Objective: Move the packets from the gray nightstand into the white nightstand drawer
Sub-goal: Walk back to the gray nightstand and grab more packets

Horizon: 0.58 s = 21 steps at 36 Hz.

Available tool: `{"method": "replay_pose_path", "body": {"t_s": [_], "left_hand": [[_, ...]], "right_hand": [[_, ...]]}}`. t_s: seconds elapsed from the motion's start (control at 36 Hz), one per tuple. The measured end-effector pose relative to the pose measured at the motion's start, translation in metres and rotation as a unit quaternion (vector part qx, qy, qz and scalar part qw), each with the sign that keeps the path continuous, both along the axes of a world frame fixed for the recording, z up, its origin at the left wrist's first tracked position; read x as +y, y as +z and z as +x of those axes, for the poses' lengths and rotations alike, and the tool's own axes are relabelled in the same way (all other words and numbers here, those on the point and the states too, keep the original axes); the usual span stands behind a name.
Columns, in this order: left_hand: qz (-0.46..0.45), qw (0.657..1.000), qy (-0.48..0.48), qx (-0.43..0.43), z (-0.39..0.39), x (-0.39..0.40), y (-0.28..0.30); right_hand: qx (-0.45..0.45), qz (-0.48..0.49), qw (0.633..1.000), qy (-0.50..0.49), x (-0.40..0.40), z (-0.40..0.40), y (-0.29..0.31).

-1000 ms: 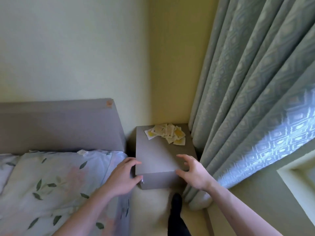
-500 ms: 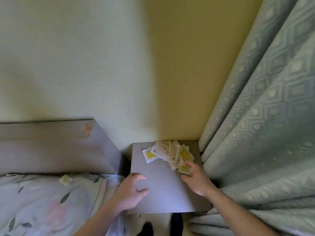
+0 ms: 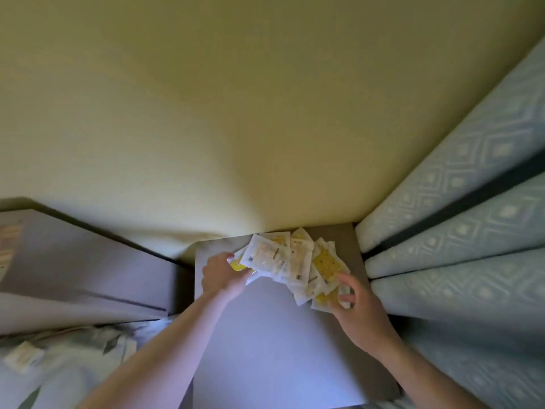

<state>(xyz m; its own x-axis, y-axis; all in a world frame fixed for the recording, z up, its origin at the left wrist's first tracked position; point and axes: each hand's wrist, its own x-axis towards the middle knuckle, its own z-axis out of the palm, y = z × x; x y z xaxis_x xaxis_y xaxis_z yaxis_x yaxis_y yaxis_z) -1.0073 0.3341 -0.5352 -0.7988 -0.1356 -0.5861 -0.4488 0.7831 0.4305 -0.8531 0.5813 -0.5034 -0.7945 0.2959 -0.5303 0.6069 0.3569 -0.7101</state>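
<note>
Now | L hand (image 3: 224, 275) fingers pinch packets (image 3: 290, 261) | R hand (image 3: 358, 312) fingers spread, on pile | gray nightstand (image 3: 265, 335)

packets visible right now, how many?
Roughly 9: about 8 overlapping in a pile at the gray nightstand's back edge, some probably hidden underneath; 1 blurry one on the bed.

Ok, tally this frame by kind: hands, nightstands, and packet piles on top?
Hands: 2 (left, right)
Nightstand: 1
Pile: 1; its packets overlap too much to count singly
Total: 4
</note>
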Motion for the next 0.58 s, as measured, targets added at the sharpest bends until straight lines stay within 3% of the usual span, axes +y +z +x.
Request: {"method": "replay_pose_path", "body": {"t_s": [0.11, 0.36, 0.58], "left_hand": [[-0.032, 0.998, 0.035, 0.035, -0.005, -0.002, -0.045], [-0.072, 0.989, 0.001, 0.132, -0.010, 0.004, -0.096], [-0.062, 0.991, -0.050, 0.107, -0.004, -0.032, -0.098]], "right_hand": [[0.010, 0.003, 1.000, 0.000, -0.002, -0.007, -0.035], [0.026, 0.023, 0.999, -0.011, -0.009, -0.007, -0.062], [0.010, 0.027, 1.000, 0.010, -0.028, -0.027, -0.052]]}}
